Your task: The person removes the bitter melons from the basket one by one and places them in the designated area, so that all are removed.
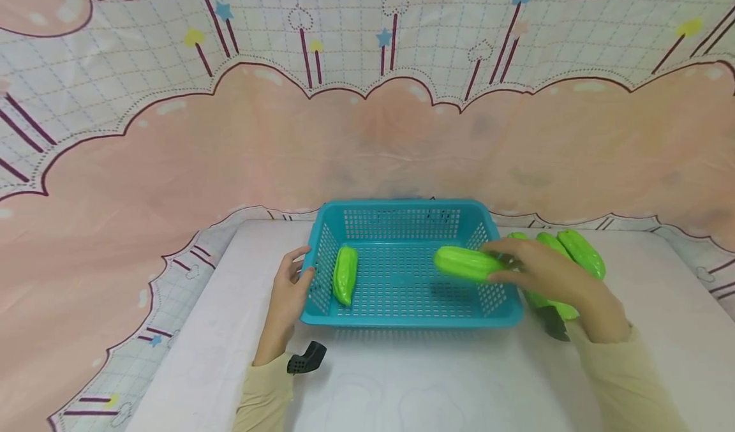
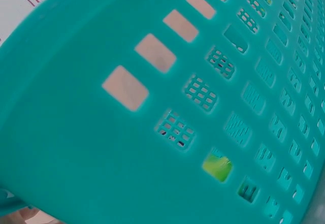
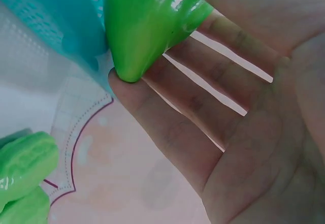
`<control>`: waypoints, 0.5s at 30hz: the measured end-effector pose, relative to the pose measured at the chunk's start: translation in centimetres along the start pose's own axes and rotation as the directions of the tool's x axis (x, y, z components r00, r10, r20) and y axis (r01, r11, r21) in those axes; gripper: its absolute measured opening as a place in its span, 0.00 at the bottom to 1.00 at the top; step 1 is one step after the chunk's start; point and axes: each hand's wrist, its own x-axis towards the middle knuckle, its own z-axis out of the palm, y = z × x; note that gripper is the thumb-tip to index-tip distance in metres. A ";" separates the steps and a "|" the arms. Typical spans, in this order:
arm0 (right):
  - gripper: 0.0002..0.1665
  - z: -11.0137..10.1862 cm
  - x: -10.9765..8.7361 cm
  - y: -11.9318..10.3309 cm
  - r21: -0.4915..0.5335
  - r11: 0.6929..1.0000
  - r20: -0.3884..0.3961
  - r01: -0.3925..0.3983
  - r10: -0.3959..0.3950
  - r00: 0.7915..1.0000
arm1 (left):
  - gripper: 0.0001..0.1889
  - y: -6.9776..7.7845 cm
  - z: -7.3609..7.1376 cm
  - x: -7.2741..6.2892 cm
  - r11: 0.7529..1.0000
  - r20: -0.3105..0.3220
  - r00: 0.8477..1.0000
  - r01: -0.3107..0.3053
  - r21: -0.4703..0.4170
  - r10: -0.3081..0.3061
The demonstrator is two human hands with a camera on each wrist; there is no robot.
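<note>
A long, glossy green vegetable [image 1: 466,263], shaped like a bitter melon, is held above the right part of a blue plastic basket [image 1: 402,321]. My right hand [image 1: 548,272] pinches its right end between thumb and fingers. In the right wrist view, the vegetable's tapered tip [image 3: 133,64] meets the fingertips. My left hand [image 1: 289,291] grips the basket's left wall, its fingers at the rim; the left wrist view is mostly filled by that perforated wall [image 2: 91,148]. A similar green vegetable [image 1: 345,275] lies inside the basket, along its left side.
Several more green vegetables [image 1: 581,253] lie on the white table [image 1: 436,381] right of the basket, partly hidden by my right hand and arm. A black device [image 1: 307,358] is at my left wrist. Behind the table hangs a patterned pink-and-white cloth [image 1: 367,145].
</note>
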 end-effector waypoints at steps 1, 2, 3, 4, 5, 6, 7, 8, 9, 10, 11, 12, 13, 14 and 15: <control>0.28 0.0 -0.1 0.1 0.003 1.000 -0.002 0.001 -0.001 1.000 | 0.24 0.0 0.0 0.0 1.000 -0.001 1.000 0.000 0.001 0.000; 0.28 -0.1 -0.2 0.2 0.004 1.000 -0.006 0.004 -0.004 1.000 | 0.24 0.0 0.0 0.0 1.000 -0.002 1.000 -0.001 0.002 0.001; 0.28 -0.1 -0.3 0.3 0.009 1.000 -0.010 0.006 -0.006 1.000 | 0.24 -0.1 0.0 0.0 1.000 -0.003 1.000 -0.002 0.004 0.002; 0.28 -0.2 -0.4 0.5 0.008 1.000 -0.014 0.004 -0.004 1.000 | 0.24 -0.1 0.0 0.0 1.000 -0.003 1.000 -0.003 0.006 0.003; 0.28 -0.2 -0.5 0.5 0.005 1.000 -0.019 0.001 -0.001 1.000 | 0.24 -0.1 0.0 0.0 1.000 -0.003 1.000 -0.004 0.007 0.004; 0.28 -0.3 -0.6 0.6 0.001 1.000 -0.024 -0.001 0.001 1.000 | 0.24 -0.1 0.0 0.0 1.000 -0.003 1.000 -0.005 0.007 0.005; 0.28 -0.4 -0.7 0.7 0.003 1.000 -0.026 -0.004 0.004 1.000 | 0.24 -0.2 0.0 0.0 1.000 -0.003 1.000 -0.006 0.006 0.006; 0.28 -0.5 -0.9 0.8 0.003 1.000 -0.030 -0.006 0.006 1.000 | 0.24 -0.2 0.0 0.0 1.000 -0.003 1.000 -0.006 0.005 0.006; 0.28 -0.6 -1.0 0.9 0.002 1.000 -0.033 -0.009 0.009 0.999 | 0.24 -0.2 0.0 0.1 1.000 -0.003 1.000 -0.005 0.003 0.005; 0.28 -0.6 -1.1 0.9 -0.003 1.000 -0.038 -0.010 0.010 0.999 | 0.24 -0.2 0.0 0.1 1.000 -0.002 1.000 -0.004 0.002 0.004; 0.28 -0.7 -1.2 1.0 -0.004 1.000 -0.044 -0.009 0.008 0.999 | 0.24 -0.2 0.0 0.1 1.000 -0.002 1.000 -0.003 0.001 0.003; 0.28 -0.8 -1.4 1.1 -0.002 1.000 -0.047 -0.009 0.009 0.999 | 0.24 -0.2 0.0 0.1 1.000 -0.001 1.000 -0.002 -0.002 0.002; 0.27 -0.9 -1.5 1.2 0.003 1.000 -0.050 -0.008 0.009 0.999 | 0.24 -0.2 0.0 0.1 1.000 0.000 1.000 -0.001 -0.003 0.001; 0.27 -0.9 -1.6 1.3 0.004 1.000 -0.054 -0.008 0.009 0.999 | 0.24 -0.2 0.0 0.1 1.000 0.000 1.000 0.000 -0.004 0.000; 0.27 -1.0 -1.7 1.3 0.011 1.000 -0.055 -0.009 0.010 0.998 | 0.24 -0.2 0.0 0.1 1.000 -0.001 1.000 0.000 -0.004 0.000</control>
